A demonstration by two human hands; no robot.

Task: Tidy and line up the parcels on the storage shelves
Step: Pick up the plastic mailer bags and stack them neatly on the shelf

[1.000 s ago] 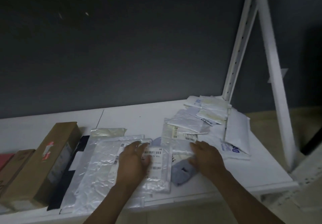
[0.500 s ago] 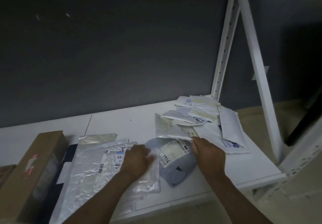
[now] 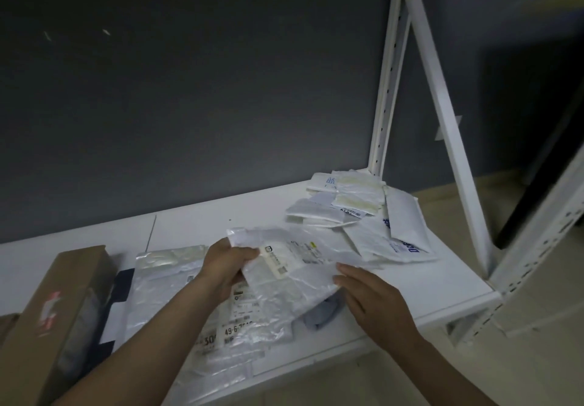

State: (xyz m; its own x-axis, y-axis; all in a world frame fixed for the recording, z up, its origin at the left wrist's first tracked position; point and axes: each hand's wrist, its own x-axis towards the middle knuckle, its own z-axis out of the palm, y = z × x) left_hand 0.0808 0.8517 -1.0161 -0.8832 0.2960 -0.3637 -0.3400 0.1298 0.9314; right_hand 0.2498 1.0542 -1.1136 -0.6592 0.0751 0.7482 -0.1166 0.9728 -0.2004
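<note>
Gripping the left edge of a clear plastic parcel (image 3: 294,266), the left hand (image 3: 226,266) in the head view holds it tilted above the shelf (image 3: 442,282), its fingers curled round that edge. The right hand (image 3: 376,304) lays straight, released fingers against the parcel's lower right edge. Beneath, a stack of bagged parcels (image 3: 164,279) reaches the shelf's front edge, beside a cardboard box (image 3: 63,295). White mailers (image 3: 354,206) crowd the back right corner; bare shelf lies between them and the front right corner.

A parcel label (image 3: 237,331) reads "49-6-"; other print is illegible.
</note>
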